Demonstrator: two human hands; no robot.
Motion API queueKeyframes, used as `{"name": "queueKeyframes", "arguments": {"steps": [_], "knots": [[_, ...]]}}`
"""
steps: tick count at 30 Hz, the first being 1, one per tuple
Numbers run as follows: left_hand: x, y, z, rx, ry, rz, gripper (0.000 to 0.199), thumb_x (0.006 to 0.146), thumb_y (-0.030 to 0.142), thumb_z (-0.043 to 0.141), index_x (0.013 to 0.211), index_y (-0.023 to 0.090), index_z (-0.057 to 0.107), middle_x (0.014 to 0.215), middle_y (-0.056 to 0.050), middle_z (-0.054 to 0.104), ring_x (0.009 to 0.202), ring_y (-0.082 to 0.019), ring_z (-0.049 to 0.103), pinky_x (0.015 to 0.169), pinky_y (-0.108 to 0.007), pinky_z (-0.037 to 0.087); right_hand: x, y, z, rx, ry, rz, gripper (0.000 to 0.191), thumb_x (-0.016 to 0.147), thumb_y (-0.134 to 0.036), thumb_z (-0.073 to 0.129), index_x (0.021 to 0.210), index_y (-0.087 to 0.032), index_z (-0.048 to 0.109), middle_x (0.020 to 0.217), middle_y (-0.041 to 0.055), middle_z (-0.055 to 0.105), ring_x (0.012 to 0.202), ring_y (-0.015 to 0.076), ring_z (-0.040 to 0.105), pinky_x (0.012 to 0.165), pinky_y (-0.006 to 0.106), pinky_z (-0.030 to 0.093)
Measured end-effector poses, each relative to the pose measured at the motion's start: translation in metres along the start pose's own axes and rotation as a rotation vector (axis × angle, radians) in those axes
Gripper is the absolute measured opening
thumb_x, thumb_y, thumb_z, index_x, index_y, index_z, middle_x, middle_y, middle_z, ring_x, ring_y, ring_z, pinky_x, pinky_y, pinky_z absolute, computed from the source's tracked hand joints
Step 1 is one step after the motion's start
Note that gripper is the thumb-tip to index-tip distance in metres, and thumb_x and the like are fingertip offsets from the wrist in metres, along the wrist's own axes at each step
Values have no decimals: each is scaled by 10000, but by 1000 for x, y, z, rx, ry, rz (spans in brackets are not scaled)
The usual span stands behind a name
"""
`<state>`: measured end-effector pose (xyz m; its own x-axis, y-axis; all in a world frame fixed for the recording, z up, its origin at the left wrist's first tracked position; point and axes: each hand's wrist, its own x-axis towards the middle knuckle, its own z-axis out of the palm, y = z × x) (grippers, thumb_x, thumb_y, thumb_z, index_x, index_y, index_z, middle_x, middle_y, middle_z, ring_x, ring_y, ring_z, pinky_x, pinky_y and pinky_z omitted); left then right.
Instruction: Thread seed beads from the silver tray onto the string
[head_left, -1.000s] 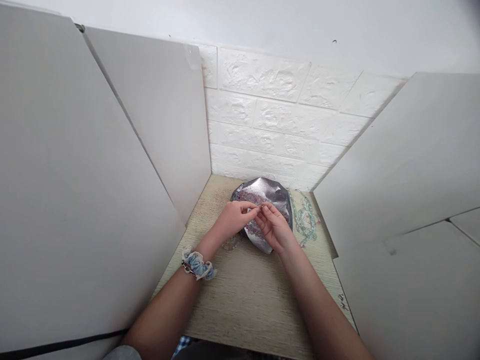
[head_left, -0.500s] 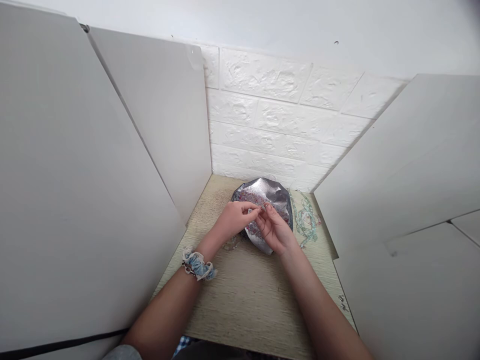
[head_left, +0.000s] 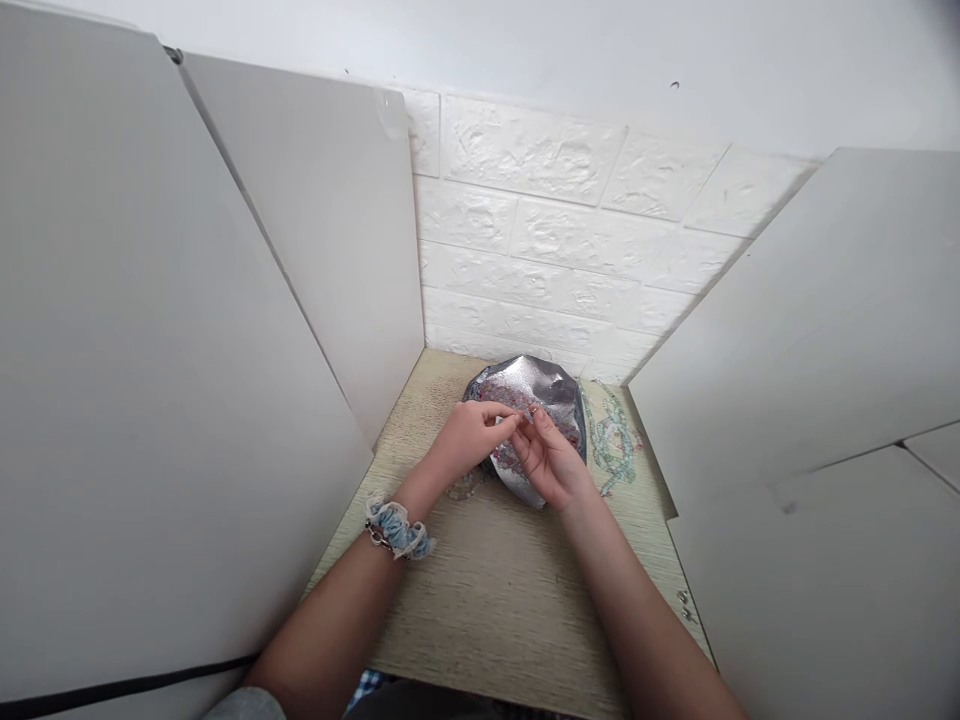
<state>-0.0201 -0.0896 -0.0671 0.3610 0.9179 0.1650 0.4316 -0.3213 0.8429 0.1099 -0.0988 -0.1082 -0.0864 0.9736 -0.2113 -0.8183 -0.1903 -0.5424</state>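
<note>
Left hand [head_left: 472, 437]: thumb, forefinger pinched together. Right hand [head_left: 551, 462]: cannot tell grip. Apparent step: fine fingertip work over shiny silver rounded pouch [head_left: 551, 382]. Next move likely needs steady pinch.

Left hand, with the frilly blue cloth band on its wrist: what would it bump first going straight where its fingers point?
Probably the bare right hand, just ahead; the two may be touching, but depth is unclear there.
</note>
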Motion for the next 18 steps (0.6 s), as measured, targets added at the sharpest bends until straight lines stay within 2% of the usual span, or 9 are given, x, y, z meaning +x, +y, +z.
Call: {"name": "queueKeyframes", "arguments": {"steps": [7, 18], "knots": [[1, -1, 0, 6, 3, -7, 257, 733, 315, 447, 778, 176, 658, 737, 4, 649, 647, -106, 541, 619, -193, 386, -1, 1, 2, -31, -16, -15, 142, 649, -156, 626, 760, -178, 540, 712, -17, 628, 705, 82, 602, 658, 180, 518], [1, -2, 1, 27, 4, -31, 264, 729, 313, 445, 779, 172, 662, 718, -1, 648, 642, -113, 538, 570, -193, 380, -2, 1, 3, -92, -54, -29, 128, 651, -163, 630, 745, -181, 545, 713, -19, 624, 698, 81, 601, 653, 177, 511]]}}
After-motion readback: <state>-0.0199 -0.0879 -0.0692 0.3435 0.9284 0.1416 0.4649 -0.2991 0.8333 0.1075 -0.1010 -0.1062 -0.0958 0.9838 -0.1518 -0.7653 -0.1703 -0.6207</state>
